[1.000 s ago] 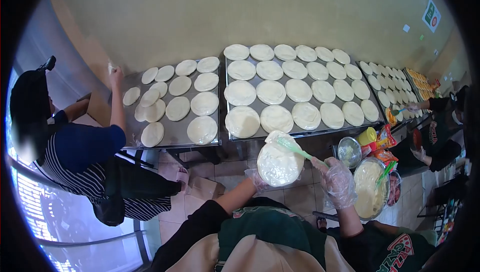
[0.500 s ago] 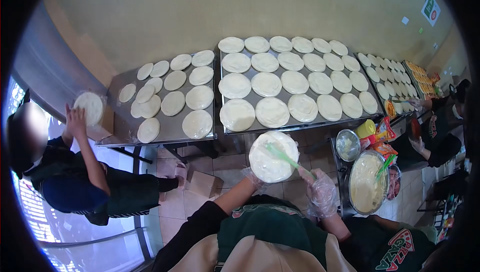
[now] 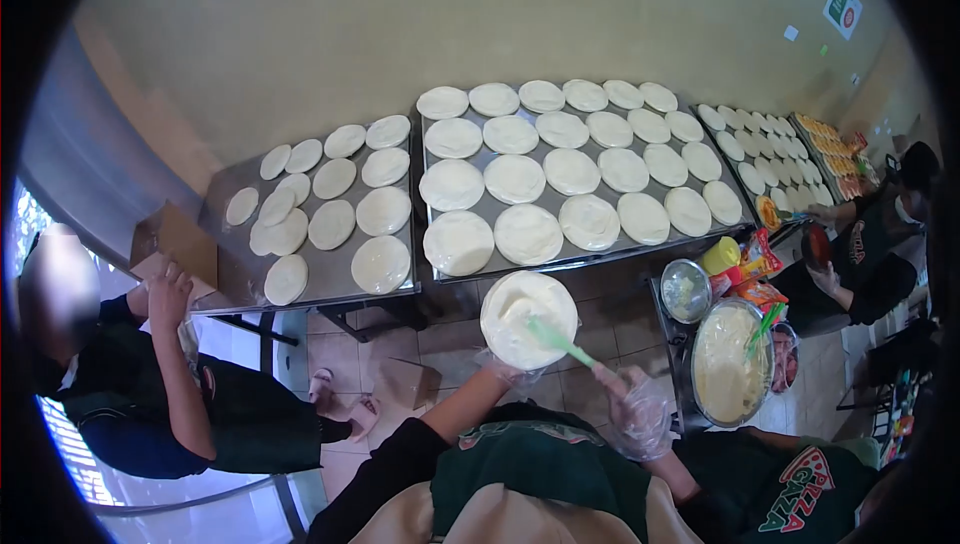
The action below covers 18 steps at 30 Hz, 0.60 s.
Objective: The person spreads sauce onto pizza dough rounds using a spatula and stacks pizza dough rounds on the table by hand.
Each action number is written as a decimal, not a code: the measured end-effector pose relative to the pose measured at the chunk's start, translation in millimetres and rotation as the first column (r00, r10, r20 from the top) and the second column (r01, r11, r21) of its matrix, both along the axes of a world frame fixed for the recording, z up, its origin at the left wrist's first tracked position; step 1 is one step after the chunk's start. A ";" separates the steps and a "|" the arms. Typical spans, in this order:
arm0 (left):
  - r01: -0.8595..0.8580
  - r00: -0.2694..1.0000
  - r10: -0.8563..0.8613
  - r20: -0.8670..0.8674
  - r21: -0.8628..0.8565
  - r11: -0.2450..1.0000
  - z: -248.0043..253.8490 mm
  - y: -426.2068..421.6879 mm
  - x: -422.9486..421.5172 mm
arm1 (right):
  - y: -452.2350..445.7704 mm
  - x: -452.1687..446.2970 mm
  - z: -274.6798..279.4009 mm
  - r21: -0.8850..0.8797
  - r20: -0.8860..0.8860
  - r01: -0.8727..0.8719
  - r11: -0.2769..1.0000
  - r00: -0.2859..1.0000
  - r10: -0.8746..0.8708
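My left hand (image 3: 512, 372), in a clear plastic glove, holds a round pizza base (image 3: 512, 302) from below at its near edge, up in front of my apron. Part of that hand is hidden under the base. White creamy spread covers the top of the base. My right hand (image 3: 638, 409), also gloved, is closed around the handle of a light green spatula (image 3: 563, 340). The spatula's blade rests on the spread near the middle of the base.
Trays of pizza bases stand on the long metal table (image 3: 420, 274). At right are a large bowl of creamy spread (image 3: 730, 364), a smaller steel bowl (image 3: 686, 290) and a yellow container (image 3: 720, 256). One co-worker (image 3: 190, 384) stands left beside a cardboard box (image 3: 175, 249); others work at right.
The spatula's blade has shifted slightly down across the base, which now faces me more tilted. At left, the co-worker's wrapped round has gone from sight and their hands are lower, by the box.
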<state>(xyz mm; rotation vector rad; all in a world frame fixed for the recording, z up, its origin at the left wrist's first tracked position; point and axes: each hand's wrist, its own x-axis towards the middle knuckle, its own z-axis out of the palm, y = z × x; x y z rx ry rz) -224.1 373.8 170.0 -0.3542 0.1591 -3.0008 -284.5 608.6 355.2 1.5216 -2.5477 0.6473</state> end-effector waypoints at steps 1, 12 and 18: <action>0.009 1.000 -0.009 -0.004 0.004 1.000 2.0 1.4 -3.3 | -0.3 2.6 1.4 0.097 -0.002 0.014 0.995 1.000 -0.014; 0.119 0.987 -0.137 0.089 0.185 0.976 31.5 3.8 -5.8 | 5.9 -39.7 -28.8 -0.108 0.048 0.209 0.972 0.978 -0.205; 0.106 0.975 -0.112 0.194 0.039 0.994 -10.2 -0.3 2.1 | 9.4 -57.2 26.6 0.059 0.077 -0.161 0.985 0.985 0.156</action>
